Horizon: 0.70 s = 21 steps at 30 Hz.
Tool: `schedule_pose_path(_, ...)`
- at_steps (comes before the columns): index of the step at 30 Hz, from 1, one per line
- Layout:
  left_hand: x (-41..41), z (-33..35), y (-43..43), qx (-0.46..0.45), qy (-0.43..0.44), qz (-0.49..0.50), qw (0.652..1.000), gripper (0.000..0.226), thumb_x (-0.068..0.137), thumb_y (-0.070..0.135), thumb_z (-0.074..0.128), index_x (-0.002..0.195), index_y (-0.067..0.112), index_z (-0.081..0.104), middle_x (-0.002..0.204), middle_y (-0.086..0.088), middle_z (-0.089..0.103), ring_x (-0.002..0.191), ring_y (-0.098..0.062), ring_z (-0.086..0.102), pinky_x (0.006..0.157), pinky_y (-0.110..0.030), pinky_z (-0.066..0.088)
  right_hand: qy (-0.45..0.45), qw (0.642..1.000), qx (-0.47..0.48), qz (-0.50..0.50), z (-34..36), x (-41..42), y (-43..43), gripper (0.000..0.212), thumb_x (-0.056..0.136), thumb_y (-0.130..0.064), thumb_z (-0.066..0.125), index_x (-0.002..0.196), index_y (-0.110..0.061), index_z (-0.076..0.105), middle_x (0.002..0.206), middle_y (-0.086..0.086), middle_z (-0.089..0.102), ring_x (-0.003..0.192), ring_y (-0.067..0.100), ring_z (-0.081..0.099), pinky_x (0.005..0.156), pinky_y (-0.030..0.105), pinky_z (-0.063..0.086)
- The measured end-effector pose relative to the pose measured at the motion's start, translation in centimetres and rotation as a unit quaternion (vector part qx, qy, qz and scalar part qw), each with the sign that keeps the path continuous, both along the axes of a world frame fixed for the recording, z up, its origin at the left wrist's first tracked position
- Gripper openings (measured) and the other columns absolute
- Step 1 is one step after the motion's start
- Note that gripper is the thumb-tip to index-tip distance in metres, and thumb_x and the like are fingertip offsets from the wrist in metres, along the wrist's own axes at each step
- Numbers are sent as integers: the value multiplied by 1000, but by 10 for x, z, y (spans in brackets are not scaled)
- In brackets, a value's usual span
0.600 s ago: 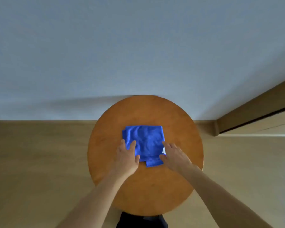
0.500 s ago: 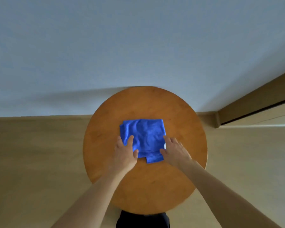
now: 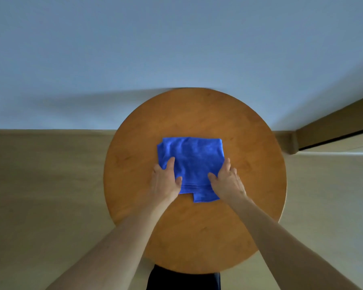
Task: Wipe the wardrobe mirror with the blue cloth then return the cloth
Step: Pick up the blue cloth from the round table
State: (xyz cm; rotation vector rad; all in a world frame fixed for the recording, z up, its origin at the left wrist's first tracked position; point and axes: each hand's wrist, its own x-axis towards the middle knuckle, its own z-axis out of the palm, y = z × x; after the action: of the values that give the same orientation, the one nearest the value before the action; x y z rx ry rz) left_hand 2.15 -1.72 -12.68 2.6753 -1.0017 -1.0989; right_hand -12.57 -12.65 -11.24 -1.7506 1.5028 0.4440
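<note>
The blue cloth point(image 3: 192, 162) lies folded on the middle of a round wooden table point(image 3: 249, 170). My left hand point(image 3: 166, 182) rests on the cloth's near left part, fingers fairly straight and thumb laid on the fabric. At the cloth's near right edge is my right hand point(image 3: 227, 181), its thumb on the fabric and its fingers stretched along the right side. Neither hand lifts the cloth. The wardrobe mirror is out of view.
The table stands against a pale wall point(image 3: 176, 49) on a tan floor point(image 3: 40, 195). A wooden frame with a dark gap point(image 3: 335, 135) runs along the right. Dark clothing point(image 3: 182, 279) shows below the table's near edge.
Both hands have slid further onto the cloth from its near edge. The right thumb now lies on the fabric. The view has moved closer to the table.
</note>
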Motion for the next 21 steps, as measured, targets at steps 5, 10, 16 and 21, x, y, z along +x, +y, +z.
schedule_pose_path(5, 1, 9, 2, -49, 19, 8, 999, 54, 98, 12, 55, 149, 25, 48, 128, -9, 54, 107, -26, 61, 79, -27, 41, -16, 995, 77, -64, 5, -5, -2, 43, 94, -23, 48, 132, -4, 39, 92, 5, 56, 86, 26, 55, 68, 34, 41)
schedule_pose_path(10, -12, 37, 9, -116, 45, 42, 991, 37, 94, 9, 62, 128, 24, 62, 118, -4, 56, 99, -20, 61, 82, -26, 49, -62, 988, 113, -84, 33, -16, 5, 33, 85, -20, 52, 117, -17, 45, 105, 3, 58, 87, 21, 57, 70, 35, 47)
schedule_pose_path(16, -28, 82, 23, -228, 70, 89, 967, 21, 93, 6, 63, 101, 25, 65, 104, -2, 57, 82, -8, 57, 69, -10, 44, -97, 988, 82, -91, 81, -24, 12, 35, 84, -10, 52, 117, -17, 43, 95, 3, 57, 75, 19, 54, 63, 33, 45)
schedule_pose_path(21, -39, 137, 36, -270, 78, 109, 954, 39, 89, -1, 61, 119, 25, 62, 116, -2, 58, 94, -10, 58, 79, -24, 51, -140, 982, 90, -87, 138, -36, 14, 37, 79, -22, 57, 113, -25, 43, 94, -1, 59, 81, 17, 60, 64, 32, 48)
